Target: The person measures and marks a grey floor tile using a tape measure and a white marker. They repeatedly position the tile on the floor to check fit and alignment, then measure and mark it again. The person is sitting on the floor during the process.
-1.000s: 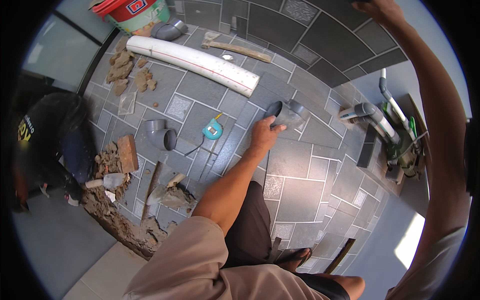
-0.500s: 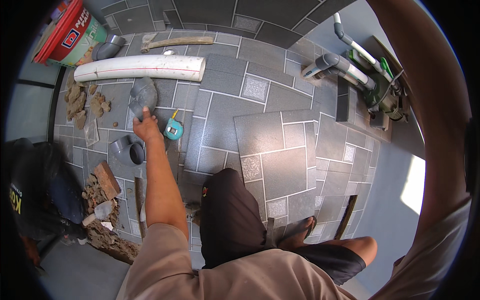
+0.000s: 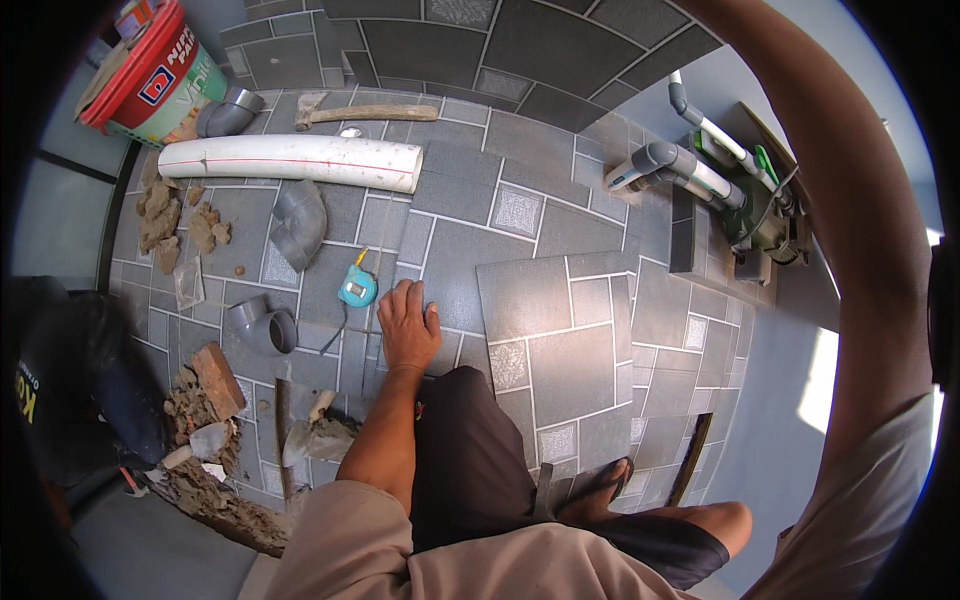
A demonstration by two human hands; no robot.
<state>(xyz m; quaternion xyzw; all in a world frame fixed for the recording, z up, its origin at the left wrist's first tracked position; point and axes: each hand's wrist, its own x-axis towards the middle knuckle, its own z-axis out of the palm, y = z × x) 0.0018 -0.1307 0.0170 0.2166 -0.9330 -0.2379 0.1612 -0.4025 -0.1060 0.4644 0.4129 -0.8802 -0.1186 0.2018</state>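
My left hand (image 3: 407,325) lies palm down on the grey patterned tiles (image 3: 452,272), its fingers stretched out and nothing seen in it. Just left of its fingertips sits a teal tape measure (image 3: 357,287) with a short yellow end of tape showing. Farther left, a dusty grey pipe elbow (image 3: 300,225) rests on the floor, apart from the hand. A second grey elbow (image 3: 263,326) lies nearer, its round mouth facing right. My right arm (image 3: 868,190) is raised along the right side, and its hand is out of the picture beyond the top edge.
A white pipe (image 3: 290,163) and a hammer (image 3: 370,114) lie beyond the elbows, near a paint bucket (image 3: 150,85). Rubble, a brick (image 3: 218,380) and a trowel (image 3: 207,441) border a dug-out hole. A person in black (image 3: 85,380) is at left; a pump (image 3: 765,225) stands at right.
My left hand has let go of the dusty elbow and moved right and nearer, down onto the tiles. The elbow stays on the floor. My right arm remains raised.
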